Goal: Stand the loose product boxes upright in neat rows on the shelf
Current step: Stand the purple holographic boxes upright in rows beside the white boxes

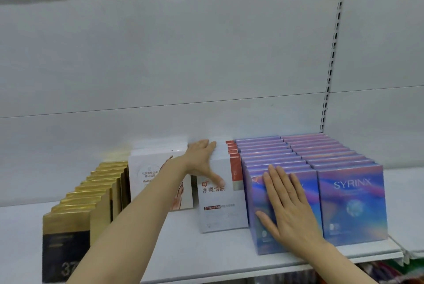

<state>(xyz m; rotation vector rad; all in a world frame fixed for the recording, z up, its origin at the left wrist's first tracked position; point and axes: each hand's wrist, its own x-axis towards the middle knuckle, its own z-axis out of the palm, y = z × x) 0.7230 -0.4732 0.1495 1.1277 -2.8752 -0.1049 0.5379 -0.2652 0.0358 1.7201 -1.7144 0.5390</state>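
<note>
Nearest the edge, the right hand (284,210) lies flat with fingers spread on the front iridescent SYRINX box (259,194), probably bracing that row so it can't tip forward. Just left, the white box with red trim (218,210) fronts its own row. The left hand (202,159) reaches over it, fingers together along the tops, thumb down the front face, seemingly squaring them up. Further left stand the white portrait boxes (146,173) and gold boxes (75,219). The shelf (183,256) looks nearly tidy.
</note>
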